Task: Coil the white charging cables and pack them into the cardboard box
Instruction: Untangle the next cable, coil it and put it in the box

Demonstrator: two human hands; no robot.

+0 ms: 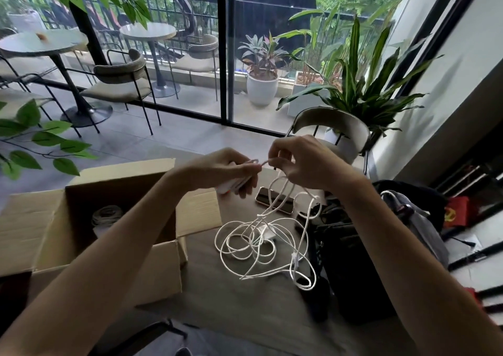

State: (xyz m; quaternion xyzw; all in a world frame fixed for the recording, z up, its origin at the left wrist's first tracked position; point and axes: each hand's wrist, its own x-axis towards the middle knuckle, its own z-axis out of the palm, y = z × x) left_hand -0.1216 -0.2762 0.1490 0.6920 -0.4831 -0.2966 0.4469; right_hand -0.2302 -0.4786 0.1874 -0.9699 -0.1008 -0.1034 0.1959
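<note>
Close above a wooden table (pixel 231 301), two bare hands meet at chest height, almost touching. The left hand (pixel 223 170) has its fingers curled round a small white bundle (pixel 228 186), too blurred to tell whether it is wound cable or a plug block, and a short loop of cord stands up from that grip. The right hand (pixel 304 162) pinches the same white charging cable (pixel 288 189) between thumb and fingertips, just beside the left hand's knuckles. From that pinch the cable drops straight down and toward the person, crossing a phone (pixel 262 195) lying flat, and ends in a loose tangle (pixel 245 235) of overlapping loops on the table, below and slightly right of both hands. The slack therefore lies under the right hand, so that hand looks best placed to draw up each new length while the left keeps the bundle. An open cardboard box (pixel 163 268) stands to the left, directly beneath the left forearm, with one wound coil (pixel 107 214) already inside. A black bag (pixel 351 260) sits just right of the tangle, and the cable's outer loops lie against it, where they could snag.
</note>
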